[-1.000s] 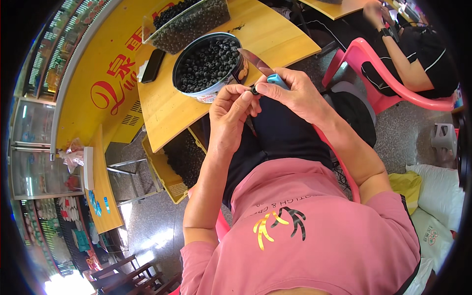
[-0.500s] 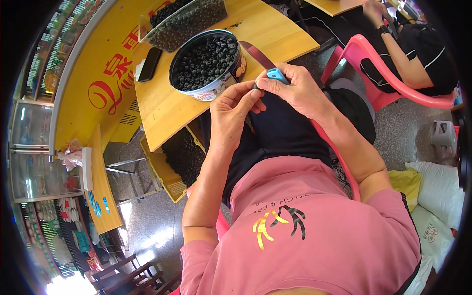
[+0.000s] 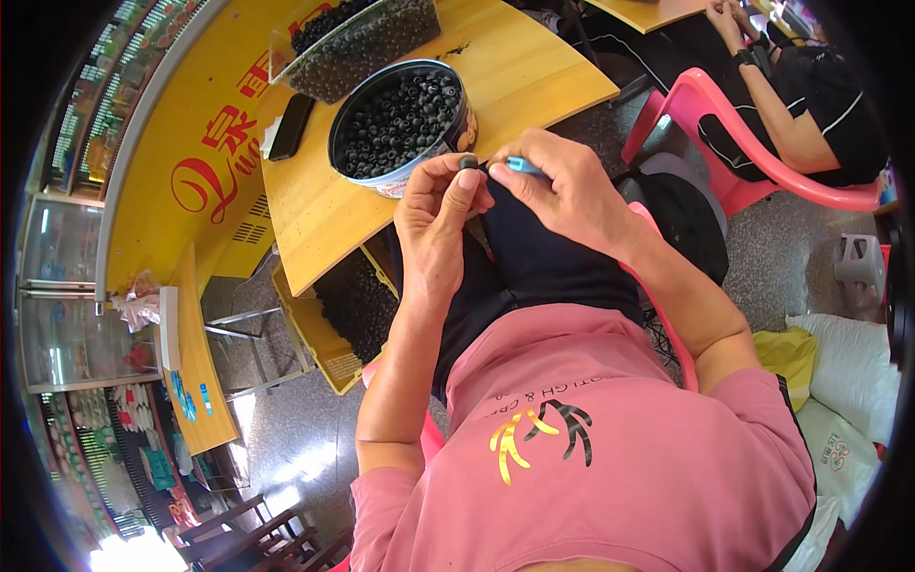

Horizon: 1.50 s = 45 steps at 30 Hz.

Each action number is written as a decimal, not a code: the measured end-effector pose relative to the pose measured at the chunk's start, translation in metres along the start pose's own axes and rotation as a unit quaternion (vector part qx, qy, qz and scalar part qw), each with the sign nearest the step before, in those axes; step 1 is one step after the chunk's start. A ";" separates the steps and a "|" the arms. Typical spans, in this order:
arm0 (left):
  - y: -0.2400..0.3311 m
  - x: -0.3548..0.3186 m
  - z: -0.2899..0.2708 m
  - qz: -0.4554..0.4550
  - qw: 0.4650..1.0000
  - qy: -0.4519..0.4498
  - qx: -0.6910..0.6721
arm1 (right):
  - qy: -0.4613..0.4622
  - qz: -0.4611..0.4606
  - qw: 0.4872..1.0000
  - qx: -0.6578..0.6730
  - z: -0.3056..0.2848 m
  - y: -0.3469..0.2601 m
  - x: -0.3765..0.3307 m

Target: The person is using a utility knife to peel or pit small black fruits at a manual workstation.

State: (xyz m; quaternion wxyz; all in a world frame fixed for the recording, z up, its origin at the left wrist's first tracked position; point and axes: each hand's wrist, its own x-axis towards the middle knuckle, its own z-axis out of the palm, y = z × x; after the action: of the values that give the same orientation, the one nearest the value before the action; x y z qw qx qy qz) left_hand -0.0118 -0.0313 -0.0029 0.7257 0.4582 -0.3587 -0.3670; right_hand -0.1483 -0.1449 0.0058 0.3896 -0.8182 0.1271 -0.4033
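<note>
Between the thumb and fingertips of my left hand (image 3: 440, 205) is a small dark round olive-like piece (image 3: 468, 162). My right hand (image 3: 567, 186) is closed on the blue handle (image 3: 522, 166) of a knife, close beside that piece; the blade is hardly visible now. Just beyond my left hand, on the table's near side, stands a round tub (image 3: 464, 143) filled with many similar dark pieces, some showing pale-ringed holes.
Behind the tub, a clear plastic box (image 3: 367, 48) of dark pieces stands on the wooden table (image 3: 534, 71), with a phone (image 3: 292, 126) at its left. Below is a yellow crate (image 3: 338, 370) of dark pieces. A person (image 3: 801, 114) sits on a pink chair (image 3: 762, 176) at right.
The knife has turned, so its broad blade no longer shows beside the tub. My hands have drawn slightly apart, and the dark piece now sticks up from my left fingertips.
</note>
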 end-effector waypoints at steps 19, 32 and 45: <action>-0.003 0.000 0.001 0.020 0.999 -0.015 -0.038 | -0.003 -0.085 0.989 -0.122 0.000 0.003 -0.002; -0.009 -0.001 0.007 0.017 0.994 -0.010 -0.104 | 0.024 -0.098 0.986 -0.135 0.004 0.005 -0.001; -0.001 -0.007 0.009 0.071 0.995 -0.042 -0.063 | -0.004 0.046 0.995 -0.088 -0.004 0.010 0.002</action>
State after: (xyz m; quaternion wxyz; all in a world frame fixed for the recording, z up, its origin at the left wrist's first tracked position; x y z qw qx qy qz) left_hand -0.0230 -0.0297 -0.0026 0.7615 0.3691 -0.3971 -0.3551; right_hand -0.1488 -0.1550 0.0010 0.3343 -0.8443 0.1982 -0.3691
